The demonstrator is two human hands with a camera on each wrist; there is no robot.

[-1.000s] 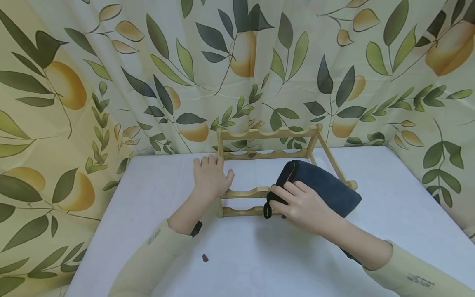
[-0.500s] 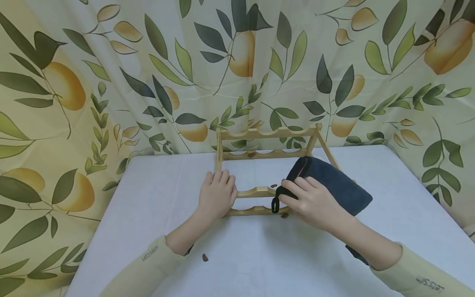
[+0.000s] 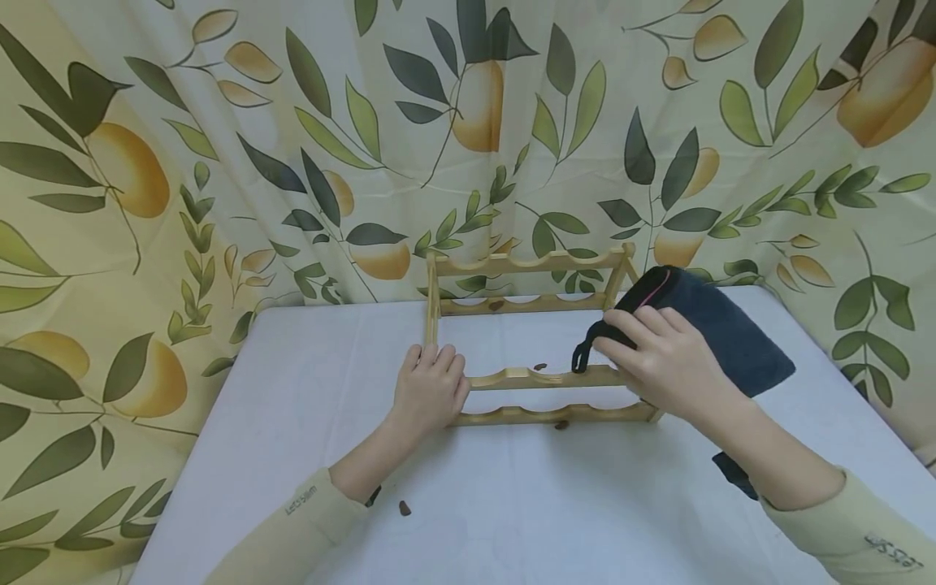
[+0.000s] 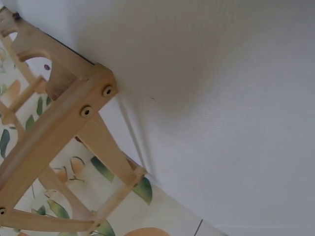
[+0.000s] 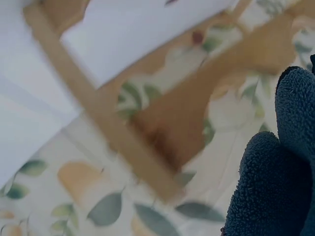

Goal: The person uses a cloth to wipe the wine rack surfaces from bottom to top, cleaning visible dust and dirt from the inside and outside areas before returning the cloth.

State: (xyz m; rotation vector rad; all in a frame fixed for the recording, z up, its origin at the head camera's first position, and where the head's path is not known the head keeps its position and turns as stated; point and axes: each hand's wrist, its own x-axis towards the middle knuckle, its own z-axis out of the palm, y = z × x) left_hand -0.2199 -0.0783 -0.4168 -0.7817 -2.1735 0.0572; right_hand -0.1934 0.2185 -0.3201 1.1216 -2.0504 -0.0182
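In the head view a light wooden rack (image 3: pixel 515 414) with scalloped rails stands on the white table. My left hand (image 3: pixel 431 390) grips its front left corner, fingers over the side rail. The rack's bolted end frame (image 4: pixel 59 120) shows in the left wrist view; the hand itself is out of that picture. My right hand (image 3: pixel 661 357) pinches a dark blue terry-cloth mitt (image 3: pixel 738 333) by its black cuff, over the rack's right end. A black loop (image 3: pixel 581 357) dangles from the cuff. Fuzzy folds of the mitt fill the right side of the right wrist view.
Small brown chips lie about: one chip (image 3: pixel 405 508) on the table in front, another (image 3: pixel 561 424) by the front rail, one (image 3: pixel 539 366) just behind it and one on the back rail. A leaf-and-fruit patterned curtain (image 3: pixel 556 187) hangs behind the table.
My right hand has carried the mitt right and upward, past the rack's right end. My left hand has come nearer along the left side rail to the front corner. The rack has stayed put.
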